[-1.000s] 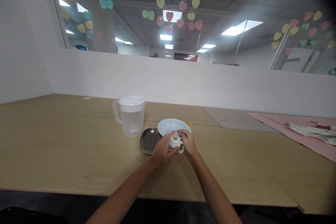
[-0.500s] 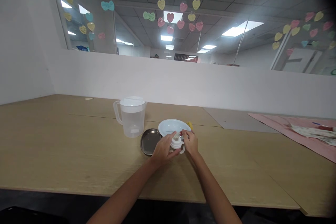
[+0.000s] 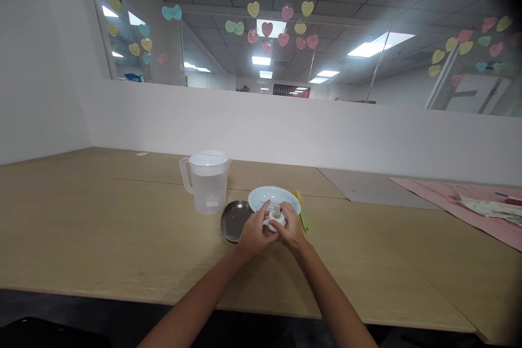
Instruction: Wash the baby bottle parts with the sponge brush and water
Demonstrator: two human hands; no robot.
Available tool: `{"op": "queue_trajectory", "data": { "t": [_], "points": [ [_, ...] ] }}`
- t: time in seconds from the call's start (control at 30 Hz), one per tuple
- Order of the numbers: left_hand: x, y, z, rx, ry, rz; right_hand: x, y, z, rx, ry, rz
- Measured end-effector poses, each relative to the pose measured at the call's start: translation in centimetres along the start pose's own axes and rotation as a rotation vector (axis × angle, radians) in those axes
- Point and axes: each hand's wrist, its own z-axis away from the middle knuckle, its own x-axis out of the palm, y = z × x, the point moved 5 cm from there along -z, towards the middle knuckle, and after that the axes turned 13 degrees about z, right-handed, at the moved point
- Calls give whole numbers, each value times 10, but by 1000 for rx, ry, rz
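At a wood-toned table (image 3: 101, 239), a person's 2 bare hands close round a white bottle top (image 3: 276, 218) w/ a clear teat pointing up. The L hand (image 3: 252, 235) grips the left side, thumb and fingers clamped on the piece; the R hand (image 3: 292, 227) clasps the opp. side, its thumb laid across the front and its fingers curled round the edge. The bottle top sits btwn the hands, just in front of a pale oval bowl (image 3: 261, 196) (what lies below it is hidden, so contact w/ the table can't be told). Left of the bowl, near the L hand, lies a shallow metal tray (image 3: 234, 220); beyond it, a translucent pitcher (image 3: 210, 190) stands upright, handle to the left. Beside the R hand, a green handle (image 3: 304, 223) shows, w/ a yellow piece (image 3: 298, 196) by the bowl's rim. Well apart, far right, a pink cloth (image 3: 442, 190) covers part of the surface, next to a grey sheet (image 3: 367, 191). Heart-shaped notes (image 3: 287, 12) dot the window (image 3: 326, 60) in the bkgd.
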Motion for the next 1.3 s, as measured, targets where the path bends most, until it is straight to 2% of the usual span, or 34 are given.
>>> {"op": "queue_trajectory", "data": {
  "t": [0.13,0.3,0.6,0.67,0.73,0.83,0.9,1.0,1.13,1.3],
  "points": [
    [-2,1,-1,-44,-25,124,0,0,-3,95,-44,-111],
    [-4,2,-2,-82,-35,163,4,13,-4,247,-157,-294],
    [-5,6,-3,-73,-76,202,-2,13,-6,257,-363,-624],
    [-5,6,-3,-77,-71,210,-2,19,-6,296,-341,-715],
    [-5,5,-3,-90,-64,205,-1,28,-6,328,-249,-736],
    [-4,2,-3,-100,-56,182,-2,43,-6,386,-67,-577],
    [-4,1,-3,-89,-60,177,-2,44,-5,420,-23,-477],
    [-4,2,-3,-58,-68,181,0,36,-6,409,-49,-477],
    [-4,5,-3,-45,-71,177,2,24,-6,319,-180,-553],
    [-4,7,-3,-53,-67,175,-1,23,-6,289,-283,-641]
  ]
}}
